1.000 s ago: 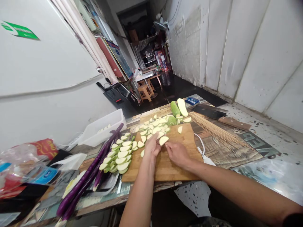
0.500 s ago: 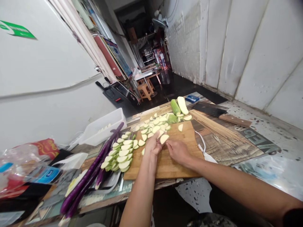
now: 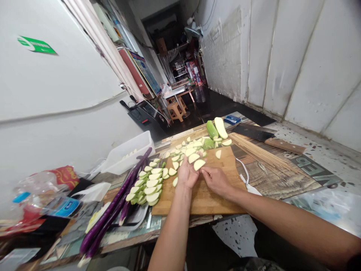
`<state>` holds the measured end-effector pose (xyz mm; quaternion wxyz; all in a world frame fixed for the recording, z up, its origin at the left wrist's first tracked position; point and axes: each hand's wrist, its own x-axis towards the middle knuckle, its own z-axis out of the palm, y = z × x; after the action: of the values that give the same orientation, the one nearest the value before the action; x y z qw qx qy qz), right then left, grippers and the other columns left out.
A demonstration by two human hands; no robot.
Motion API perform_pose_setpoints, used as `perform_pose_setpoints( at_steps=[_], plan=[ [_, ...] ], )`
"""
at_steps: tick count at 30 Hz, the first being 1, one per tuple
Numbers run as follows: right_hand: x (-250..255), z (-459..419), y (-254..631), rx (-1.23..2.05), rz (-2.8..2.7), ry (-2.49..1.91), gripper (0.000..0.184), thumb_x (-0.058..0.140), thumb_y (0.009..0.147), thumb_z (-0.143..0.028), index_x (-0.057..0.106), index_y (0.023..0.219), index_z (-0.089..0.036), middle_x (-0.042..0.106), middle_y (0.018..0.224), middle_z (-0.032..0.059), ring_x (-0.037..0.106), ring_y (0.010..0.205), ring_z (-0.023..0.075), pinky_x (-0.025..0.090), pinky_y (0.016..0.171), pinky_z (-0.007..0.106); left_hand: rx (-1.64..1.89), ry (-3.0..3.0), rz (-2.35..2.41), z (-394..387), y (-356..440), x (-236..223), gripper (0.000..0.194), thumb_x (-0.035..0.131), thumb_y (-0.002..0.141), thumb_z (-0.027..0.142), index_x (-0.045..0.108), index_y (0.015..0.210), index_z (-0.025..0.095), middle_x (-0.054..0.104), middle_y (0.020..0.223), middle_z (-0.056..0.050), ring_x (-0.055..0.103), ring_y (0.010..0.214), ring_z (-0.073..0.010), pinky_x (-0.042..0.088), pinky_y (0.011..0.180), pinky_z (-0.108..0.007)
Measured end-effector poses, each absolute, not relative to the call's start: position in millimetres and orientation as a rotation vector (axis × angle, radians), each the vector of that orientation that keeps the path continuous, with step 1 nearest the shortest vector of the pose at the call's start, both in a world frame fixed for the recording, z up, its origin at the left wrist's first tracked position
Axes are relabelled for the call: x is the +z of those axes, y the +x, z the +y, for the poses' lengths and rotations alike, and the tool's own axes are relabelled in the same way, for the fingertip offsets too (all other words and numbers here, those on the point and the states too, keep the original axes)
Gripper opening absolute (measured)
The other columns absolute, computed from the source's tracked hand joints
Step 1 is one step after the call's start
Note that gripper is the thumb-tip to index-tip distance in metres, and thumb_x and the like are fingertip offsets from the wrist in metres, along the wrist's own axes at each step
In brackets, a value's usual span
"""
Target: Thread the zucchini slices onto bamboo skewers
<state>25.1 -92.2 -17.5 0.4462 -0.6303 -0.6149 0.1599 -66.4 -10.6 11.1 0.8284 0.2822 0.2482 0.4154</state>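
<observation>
My left hand (image 3: 188,173) is over the wooden cutting board (image 3: 217,195), fingers curled around pale half-moon zucchini slices (image 3: 199,165). Close by on its right, my right hand (image 3: 216,180) is closed in a pinch at the lower edge of the nearest slice. Whatever thin thing its fingers grip is too small to make out. Beyond both hands, loose zucchini slices (image 3: 197,143) spread over the far part of the board. Left of the board, more slices (image 3: 152,187) lie in overlapping rows on a clear tray (image 3: 141,220).
Long purple eggplants (image 3: 113,209) lie on the left, near a white plastic bin (image 3: 126,152). Zucchini pieces (image 3: 220,128) and a blue packet (image 3: 232,119) are at the back. Bamboo skewers (image 3: 254,154) and a cleaver (image 3: 284,145) lie right. A plastic bottle (image 3: 56,205) is far left.
The view has shifted slightly, moving the scene right and a little down. My left hand has opened out somewhat, and two slices now show between my hands.
</observation>
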Motion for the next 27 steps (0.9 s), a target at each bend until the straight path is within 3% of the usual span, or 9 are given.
perform_pose_setpoints(
  at_steps=[8,27],
  plan=[
    [-17.8,-89.7,26.2,0.387,-1.473,-1.548,0.028,0.039,0.084,-0.017,0.053,0.06,-0.018,0.054,0.055,-0.0004,0.045,0.053,0.0113,0.028,0.052,0.021,0.917,0.532,0.586,-13.9,-59.0,6.9,0.04,0.026,0.092,0.033,0.06,0.101,0.015,0.065,0.094,-0.01,0.062,0.088,-0.0184,0.051,0.072,-0.031],
    [-17.6,-89.6,24.3,0.349,-1.521,-1.655,0.026,0.04,0.085,-0.016,0.06,0.068,-0.016,0.064,0.066,0.0041,0.054,0.06,0.0128,0.029,0.056,0.022,1.054,0.563,0.63,-17.1,-50.2,1.8,0.031,0.034,0.09,0.025,0.061,0.101,0.015,0.067,0.087,-0.007,0.064,0.077,-0.0147,0.05,0.071,-0.025]
  ],
)
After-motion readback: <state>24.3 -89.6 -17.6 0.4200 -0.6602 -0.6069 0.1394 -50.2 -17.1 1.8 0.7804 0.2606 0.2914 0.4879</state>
